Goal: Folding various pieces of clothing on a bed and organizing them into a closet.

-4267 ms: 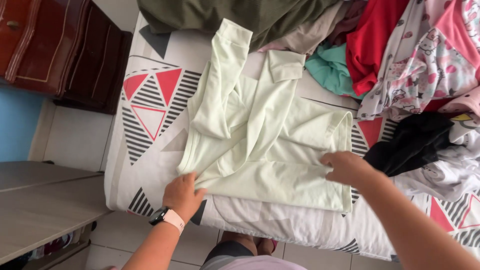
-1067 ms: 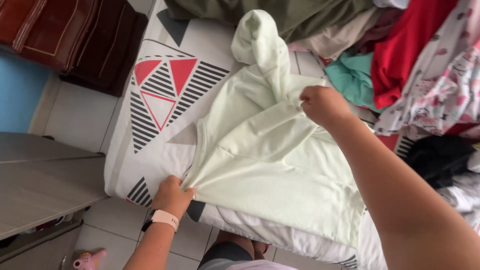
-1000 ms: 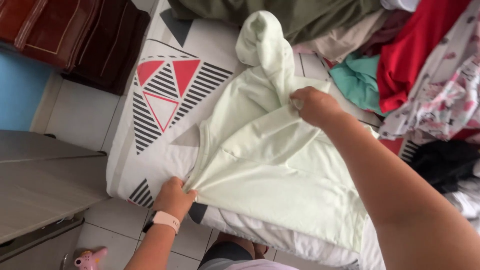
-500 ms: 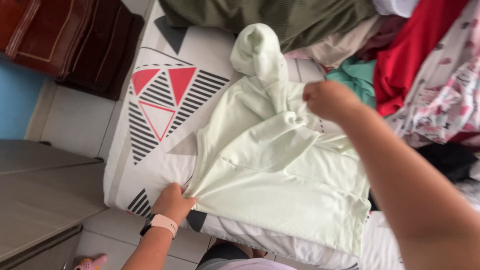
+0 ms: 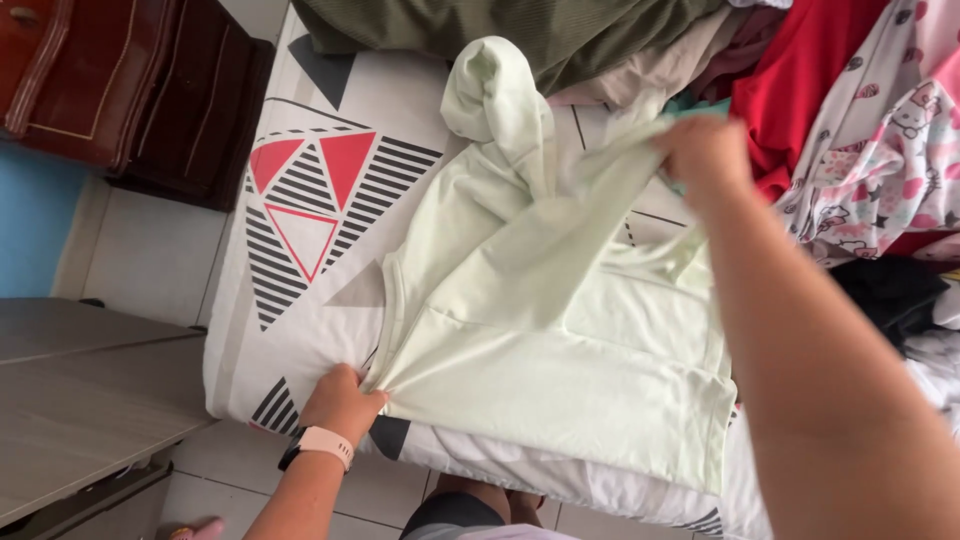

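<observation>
Far left: dark red-brown wooden furniture (image 5: 110, 90) against a blue wall, a grey table (image 5: 90, 410) below it, pale floor tiles between.

Bed (image 5: 300, 290) with a white sheet printed in red and black triangles and stripes; its near edge runs along the bottom of the view.

Left hand (image 5: 340, 400), pink-strapped watch (image 5: 322, 442) on the wrist, at the near bed edge. Grip closed, pinching a corner of the pale green garment (image 5: 560, 380) against the sheet.

The pale green garment lies across the middle of the bed, lower part flat and reaching the near edge, upper part pulled up into a fold; a bunched section (image 5: 495, 95) rests toward the far side, touching an olive-green cloth (image 5: 520, 30).

Right hand (image 5: 705, 155) raised above the bed, grip closed on a stretch of the garment's fabric, drawing it taut upward and rightward.

Right: a heap of clothes, red cloth (image 5: 800, 70), white printed cloth with pink figures (image 5: 880, 160), black cloth (image 5: 890, 295).
</observation>
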